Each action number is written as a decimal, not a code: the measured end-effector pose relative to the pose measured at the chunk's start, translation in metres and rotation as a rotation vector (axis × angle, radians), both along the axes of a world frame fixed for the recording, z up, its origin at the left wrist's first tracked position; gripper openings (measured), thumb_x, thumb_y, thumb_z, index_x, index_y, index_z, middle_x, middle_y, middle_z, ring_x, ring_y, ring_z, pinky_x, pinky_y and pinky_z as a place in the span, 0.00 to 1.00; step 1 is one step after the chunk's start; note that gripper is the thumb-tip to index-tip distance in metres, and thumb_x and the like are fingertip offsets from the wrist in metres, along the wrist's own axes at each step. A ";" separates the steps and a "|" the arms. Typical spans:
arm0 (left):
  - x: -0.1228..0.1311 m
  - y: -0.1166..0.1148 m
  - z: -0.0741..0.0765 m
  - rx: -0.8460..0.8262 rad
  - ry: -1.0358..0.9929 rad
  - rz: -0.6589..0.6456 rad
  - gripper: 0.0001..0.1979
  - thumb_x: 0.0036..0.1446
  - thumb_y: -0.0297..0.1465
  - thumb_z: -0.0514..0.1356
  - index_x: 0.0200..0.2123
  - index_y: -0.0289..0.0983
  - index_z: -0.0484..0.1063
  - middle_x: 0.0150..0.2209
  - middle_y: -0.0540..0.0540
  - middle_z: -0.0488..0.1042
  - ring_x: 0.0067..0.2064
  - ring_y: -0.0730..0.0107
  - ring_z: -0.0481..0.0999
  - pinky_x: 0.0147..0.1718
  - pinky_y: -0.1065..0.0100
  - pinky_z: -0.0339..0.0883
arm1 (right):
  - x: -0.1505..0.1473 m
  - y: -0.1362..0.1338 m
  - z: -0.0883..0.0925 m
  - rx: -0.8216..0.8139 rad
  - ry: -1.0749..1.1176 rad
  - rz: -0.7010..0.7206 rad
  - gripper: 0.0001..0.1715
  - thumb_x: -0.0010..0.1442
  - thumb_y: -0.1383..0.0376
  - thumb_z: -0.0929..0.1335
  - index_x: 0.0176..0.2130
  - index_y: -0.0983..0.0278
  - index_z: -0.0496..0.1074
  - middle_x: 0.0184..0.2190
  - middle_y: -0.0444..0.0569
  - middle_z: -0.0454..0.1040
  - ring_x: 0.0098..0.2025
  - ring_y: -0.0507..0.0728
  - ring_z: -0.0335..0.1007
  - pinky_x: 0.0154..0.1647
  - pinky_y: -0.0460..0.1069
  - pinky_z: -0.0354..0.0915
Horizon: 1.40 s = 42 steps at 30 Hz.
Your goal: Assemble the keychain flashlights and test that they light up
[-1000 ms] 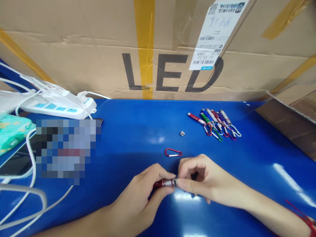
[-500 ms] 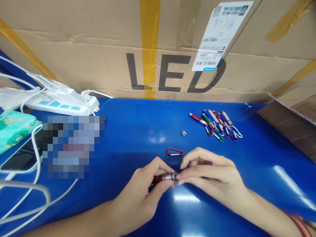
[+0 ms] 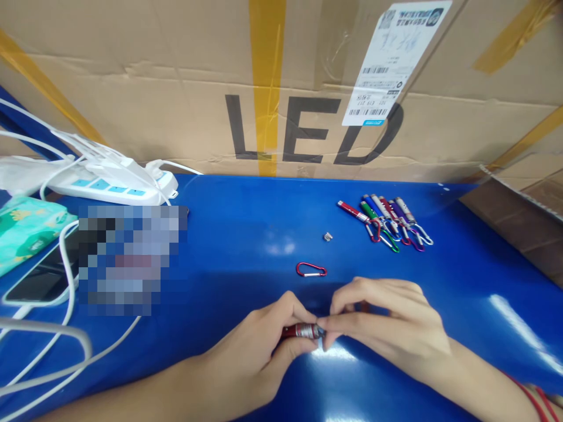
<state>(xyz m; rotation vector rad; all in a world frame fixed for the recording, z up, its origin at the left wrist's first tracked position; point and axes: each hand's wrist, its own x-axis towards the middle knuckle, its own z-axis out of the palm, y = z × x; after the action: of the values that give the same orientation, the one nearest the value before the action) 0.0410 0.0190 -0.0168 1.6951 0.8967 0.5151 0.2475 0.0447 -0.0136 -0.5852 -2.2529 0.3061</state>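
My left hand [image 3: 272,346] is closed round a small dark red keychain flashlight [image 3: 304,331], its silver-printed end pointing right. At that end, the thumb and fingertips of my right hand [image 3: 387,322] are pinched together against a small dark tip. What they grip there is too small to make out. Just beyond my hands a red carabiner clip [image 3: 311,270] lies loose on the blue table [image 3: 237,234]. Farther back is a small silver metal piece [image 3: 328,237].
Several keychain flashlights [image 3: 352,210] with coloured carabiners lie in a row at the back right. A large cardboard box [image 3: 176,76] stands behind the table. On the left are a power strip [image 3: 109,189], white cables [image 3: 65,275], a phone [image 3: 41,275] and a green patterned packet [image 3: 33,231].
Both hands have come slightly nearer to me and to the right, with the flashlight. My right fingertips have shifted at its end, showing more of the dark tip.
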 end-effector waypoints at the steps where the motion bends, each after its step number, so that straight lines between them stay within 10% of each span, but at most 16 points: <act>1: 0.000 -0.001 -0.001 0.006 0.002 0.002 0.03 0.64 0.27 0.50 0.38 0.38 0.62 0.38 0.53 0.74 0.40 0.76 0.71 0.39 0.73 0.61 | 0.000 0.000 0.000 0.018 -0.011 0.003 0.08 0.63 0.70 0.64 0.34 0.63 0.73 0.28 0.42 0.72 0.26 0.45 0.65 0.24 0.43 0.58; 10: -0.002 -0.004 -0.014 0.113 0.012 0.020 0.04 0.63 0.27 0.50 0.34 0.38 0.61 0.36 0.51 0.72 0.37 0.75 0.71 0.36 0.73 0.62 | 0.006 -0.002 -0.003 0.164 -0.170 0.002 0.04 0.63 0.70 0.64 0.36 0.65 0.69 0.30 0.41 0.73 0.26 0.47 0.63 0.23 0.46 0.55; 20: -0.003 -0.004 -0.022 0.426 -0.005 0.031 0.06 0.62 0.22 0.50 0.34 0.38 0.58 0.32 0.53 0.69 0.34 0.76 0.71 0.35 0.76 0.63 | 0.003 -0.002 -0.007 -0.106 -0.059 0.022 0.05 0.60 0.68 0.68 0.36 0.59 0.74 0.31 0.41 0.69 0.24 0.43 0.64 0.23 0.42 0.56; 37: -0.005 -0.001 -0.010 0.579 0.133 -0.074 0.07 0.63 0.23 0.48 0.33 0.39 0.58 0.33 0.52 0.75 0.33 0.72 0.74 0.37 0.71 0.65 | -0.003 -0.010 0.006 -0.005 -0.171 0.003 0.18 0.67 0.65 0.60 0.28 0.63 0.73 0.26 0.42 0.70 0.22 0.45 0.63 0.21 0.44 0.55; 42: -0.003 0.000 -0.013 0.564 0.089 -0.020 0.07 0.62 0.22 0.50 0.33 0.38 0.59 0.34 0.52 0.75 0.34 0.74 0.74 0.38 0.73 0.65 | -0.005 -0.006 0.001 -0.214 -0.051 -0.009 0.11 0.62 0.65 0.66 0.29 0.59 0.75 0.28 0.41 0.70 0.24 0.44 0.66 0.22 0.41 0.58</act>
<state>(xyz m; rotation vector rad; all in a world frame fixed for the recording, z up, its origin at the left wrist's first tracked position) 0.0377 0.0193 -0.0303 2.2473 0.8429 0.7312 0.2428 0.0391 -0.0131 -0.7211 -2.2821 0.5385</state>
